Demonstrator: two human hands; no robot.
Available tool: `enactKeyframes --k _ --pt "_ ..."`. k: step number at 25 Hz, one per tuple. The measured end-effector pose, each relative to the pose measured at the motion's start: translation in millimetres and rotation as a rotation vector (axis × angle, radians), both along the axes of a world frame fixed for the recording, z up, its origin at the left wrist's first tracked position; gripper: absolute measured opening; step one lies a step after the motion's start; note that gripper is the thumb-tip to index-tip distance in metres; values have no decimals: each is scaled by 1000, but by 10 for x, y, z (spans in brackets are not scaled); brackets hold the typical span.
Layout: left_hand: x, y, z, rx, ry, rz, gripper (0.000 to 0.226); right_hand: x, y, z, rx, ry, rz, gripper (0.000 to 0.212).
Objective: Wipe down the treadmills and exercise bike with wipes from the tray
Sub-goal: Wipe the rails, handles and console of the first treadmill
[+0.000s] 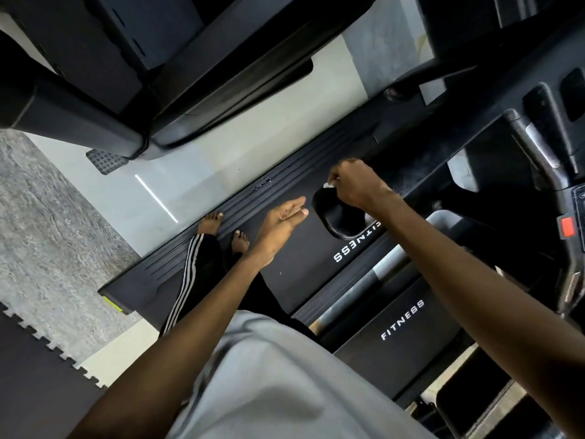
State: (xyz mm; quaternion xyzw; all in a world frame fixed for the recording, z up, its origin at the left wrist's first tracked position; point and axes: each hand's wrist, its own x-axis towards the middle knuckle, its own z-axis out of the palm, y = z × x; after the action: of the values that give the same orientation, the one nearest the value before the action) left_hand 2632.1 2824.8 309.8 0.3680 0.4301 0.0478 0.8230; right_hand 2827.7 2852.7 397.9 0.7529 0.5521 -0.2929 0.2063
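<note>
**Left hand** [281, 223]: open, fingers straight and together, palm turned up. It holds nothing and hovers above the belt, just beside the handrail end and apart from it.

**Right hand** [354, 185]: fingers curled, pinching a wipe at the top of the handrail end; the knuckles face the camera.

**Wipe** [330, 185]: white, and only a small scrap shows between the right fingers. It is pressed to the upper edge of the handrail end.

**Handrail end** [335, 221]: black, rounded and glossy. It sits directly under the right hand and above the belt.

**Treadmill** [300, 274]: black belt with white FITNESS lettering, part of it hidden behind the handrail end. A ribbed side rail [253, 198] runs along the belt's far edge.

**Feet**: bare, one [210, 223] on the ribbed side rail and the other [240, 242] on the belt.

**Clothing**: dark trousers [196, 280] with white stripes and a grey shirt [285, 375].

**Second FITNESS panel** [402, 320]: dark, and lies beyond a silver bar [364, 286], on the right arm's side.

**Console** [544, 147]: black and at the frame's right edge, carrying a red button [566, 225].

**Neighbouring machine** [95, 74]: dark frame, across the tile strip from the treadmill.

**Floor**: glossy pale tile [190, 172], a grey mottled patch [38, 217], and a dark interlocking mat [31, 375].
</note>
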Motion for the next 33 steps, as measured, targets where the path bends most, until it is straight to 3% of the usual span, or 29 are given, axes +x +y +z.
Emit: enactKeyframes --k 2,5,8,11,13,18,21,24,27,33 --pt "-9 39 -67 -10 22 16 39 -138 -39 44 -18 31 55 20" --pt "59 97 -110 -2 0 15 37 -342 -507 313 235 55 38 16" --pt "219 142 -80 50 -42 -62 36 -464 -982 589 346 151 -63 18" --pt "339 159 -30 68 -47 -103 36 -130 -948 549 431 20 -217 20" --pt "352 173 -35 107 -14 -125 35 -9 -839 523 455 -87 -344 20" --pt "293 143 28 270 61 -262 42 -441 -1042 549 419 77 -381 16" --pt "291 105 92 378 82 -311 52 -137 -902 532 533 -26 -513 17" --pt "285 70 136 403 51 -309 56 -48 -866 491 568 -38 -488 26" --pt "295 53 242 442 28 -288 55 -301 -1132 503 527 51 -482 19" --pt "353 48 318 482 58 -290 56 135 -997 435 736 -80 -770 13"
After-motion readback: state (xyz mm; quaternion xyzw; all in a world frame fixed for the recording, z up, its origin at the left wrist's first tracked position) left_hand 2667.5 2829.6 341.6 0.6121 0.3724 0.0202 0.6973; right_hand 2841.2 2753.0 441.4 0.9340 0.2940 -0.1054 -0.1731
